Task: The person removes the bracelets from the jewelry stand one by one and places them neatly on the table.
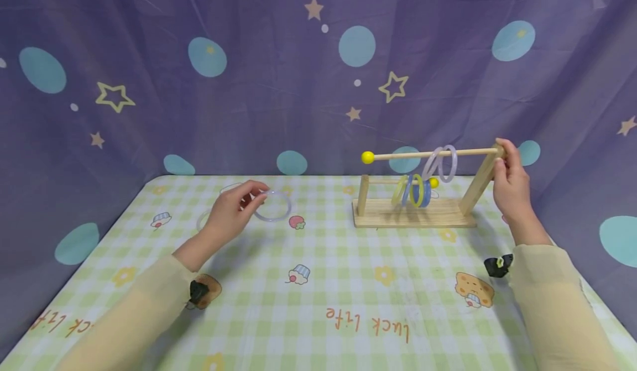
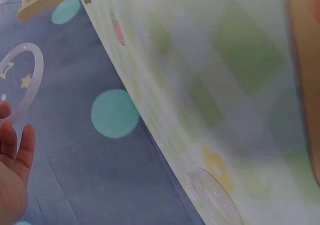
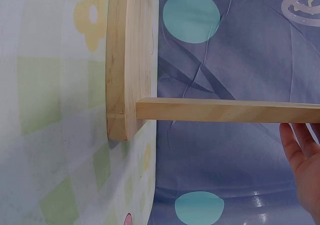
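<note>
While a purple curtain [image 1: 278, 105] with teal spots and stars fills the upper part of the frame, a worktop [image 1: 348, 266] under a green-and-white checked cloth spreads across the lower part. Cream sleeves [image 1: 552, 293] enter from the two lower corners. At right of centre stands a wooden ring stand [image 1: 415, 219], its flat base bearing a short post and a taller, slanting one, each with a horizontal dowel. At the right, the right hand [image 1: 512, 188] grips the top of the taller post. Left of centre, the left hand [image 1: 230, 213] pinches a translucent lilac ring [image 1: 290, 208] between thumb and fingers, raised off the cloth. Another pale ring [image 2: 200, 187] lies on the cloth, lower right in the left wrist view. Two lilac rings [image 1: 455, 165] hang on the upper dowel; yellow rings [image 1: 422, 191] and blue rings [image 1: 427, 194] hang on the lower. A yellow ball [image 1: 367, 157] caps the upper dowel's left end.
</note>
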The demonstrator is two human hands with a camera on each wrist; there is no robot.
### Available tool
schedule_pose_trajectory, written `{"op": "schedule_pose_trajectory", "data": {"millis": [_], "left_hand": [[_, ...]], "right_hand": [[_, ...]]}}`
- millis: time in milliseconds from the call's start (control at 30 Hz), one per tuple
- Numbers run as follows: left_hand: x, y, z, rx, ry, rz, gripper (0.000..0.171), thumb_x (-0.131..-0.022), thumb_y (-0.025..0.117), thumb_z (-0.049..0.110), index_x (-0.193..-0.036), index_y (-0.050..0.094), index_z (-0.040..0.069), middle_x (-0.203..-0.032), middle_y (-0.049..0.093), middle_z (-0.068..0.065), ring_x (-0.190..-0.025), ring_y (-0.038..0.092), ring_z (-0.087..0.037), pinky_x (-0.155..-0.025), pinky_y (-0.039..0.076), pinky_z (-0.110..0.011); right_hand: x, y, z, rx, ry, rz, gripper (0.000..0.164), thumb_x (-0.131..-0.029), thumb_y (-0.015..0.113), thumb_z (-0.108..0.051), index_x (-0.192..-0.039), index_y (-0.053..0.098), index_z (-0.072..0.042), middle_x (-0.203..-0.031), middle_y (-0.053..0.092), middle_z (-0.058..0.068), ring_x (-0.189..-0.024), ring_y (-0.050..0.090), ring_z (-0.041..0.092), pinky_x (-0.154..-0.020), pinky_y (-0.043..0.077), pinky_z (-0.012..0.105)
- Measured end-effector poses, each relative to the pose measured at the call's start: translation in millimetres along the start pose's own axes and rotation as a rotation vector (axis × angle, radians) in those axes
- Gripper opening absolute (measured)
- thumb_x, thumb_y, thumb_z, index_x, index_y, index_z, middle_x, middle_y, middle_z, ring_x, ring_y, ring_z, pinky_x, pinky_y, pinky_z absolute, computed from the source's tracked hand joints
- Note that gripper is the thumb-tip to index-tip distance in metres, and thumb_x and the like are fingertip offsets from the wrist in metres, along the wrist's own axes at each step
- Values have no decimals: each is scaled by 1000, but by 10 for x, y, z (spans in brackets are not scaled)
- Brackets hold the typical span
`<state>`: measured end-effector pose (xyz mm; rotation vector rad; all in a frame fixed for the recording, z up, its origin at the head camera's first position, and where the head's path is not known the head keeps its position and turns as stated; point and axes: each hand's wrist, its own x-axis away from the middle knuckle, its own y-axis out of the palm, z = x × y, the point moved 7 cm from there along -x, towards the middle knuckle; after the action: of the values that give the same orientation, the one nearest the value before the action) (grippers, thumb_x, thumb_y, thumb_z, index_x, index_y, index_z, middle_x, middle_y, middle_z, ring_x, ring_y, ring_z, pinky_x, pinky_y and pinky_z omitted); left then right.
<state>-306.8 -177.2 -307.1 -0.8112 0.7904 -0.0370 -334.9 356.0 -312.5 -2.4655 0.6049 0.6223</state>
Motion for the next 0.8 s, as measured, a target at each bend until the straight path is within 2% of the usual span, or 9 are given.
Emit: {"op": "schedule_pose_trajectory", "data": {"millis": [267, 400, 600, 800], "left_hand": [[140, -40, -285, -77, -111, -171, 14, -98, 60, 17, -110, 65, 11, -81, 62, 1, -60, 50, -12, -54, 42, -31], [196, -70, -443, -87, -139, -235, 15, -99, 58, 17, -110, 65, 10, -80, 62, 1, -61, 52, -11, -54, 43, -31], [259, -58, -652, -68, -221, -343, 16, -99, 58, 15, -112, 64, 7, -81, 65, -5, -64, 55, -16, -56, 44, -31], [288, 38, -784, -52, -224, -425, 14, -98, 59, 11, -110, 64, 6, -81, 65, -4, -63, 52, -15, -57, 43, -32]], "right_hand": [[-13, -2, 15, 8, -1, 6, 40, -106, 36, -20, -145, 42, -22, -94, 45, -2, -77, 45, 9, -70, 38, 20], [-12, 0, 21, 21, 2, 6, 40, -106, 36, -21, -145, 42, -23, -95, 45, 0, -77, 44, 10, -69, 38, 20], [-13, -5, 26, 22, 2, 5, 39, -106, 36, -21, -145, 42, -22, -96, 46, 1, -77, 44, 10, -70, 37, 22], [-3, 2, 41, 18, 19, -11, 41, -106, 35, -21, -146, 39, -23, -99, 44, 2, -79, 44, 14, -70, 37, 21]]}}
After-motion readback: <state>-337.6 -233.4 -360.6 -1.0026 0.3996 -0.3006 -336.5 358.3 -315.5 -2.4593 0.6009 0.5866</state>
